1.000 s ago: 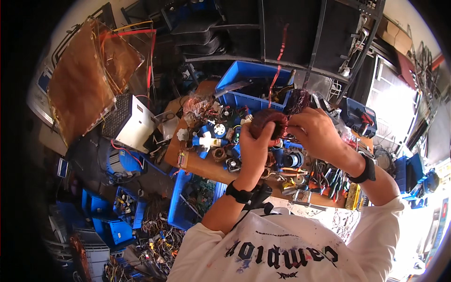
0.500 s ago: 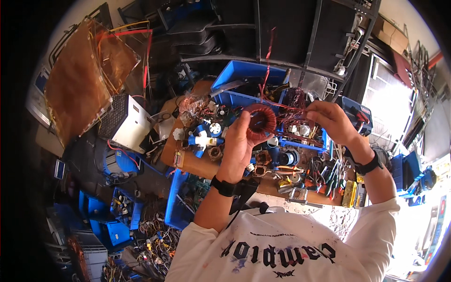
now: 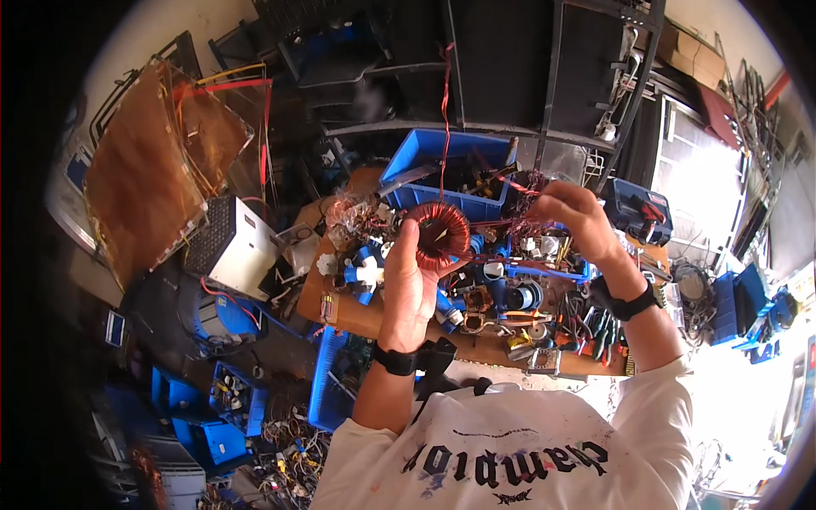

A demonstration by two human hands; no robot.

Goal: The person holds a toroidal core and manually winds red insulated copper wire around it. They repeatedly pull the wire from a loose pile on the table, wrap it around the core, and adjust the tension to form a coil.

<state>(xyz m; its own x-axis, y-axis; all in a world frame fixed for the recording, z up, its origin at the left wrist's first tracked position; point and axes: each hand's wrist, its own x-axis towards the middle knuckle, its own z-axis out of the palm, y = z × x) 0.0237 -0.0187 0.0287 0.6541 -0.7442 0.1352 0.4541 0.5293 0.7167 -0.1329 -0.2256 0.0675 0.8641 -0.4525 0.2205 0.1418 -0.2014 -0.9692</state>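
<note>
A coppery-red, ring-shaped wire coil (image 3: 459, 234) faced the camera mid-frame, a red strand (image 3: 444, 110) rising above it toward the top.

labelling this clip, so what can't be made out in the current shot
- Left hand, head view: most fingers hidden behind the coil.
- Right hand, head view: fingertips too small to tell whether they pinch the red strand.
- Blue basket, head view: right part hidden by the left forearm.
- Lower right background, head view: detail lost in glare.
</note>
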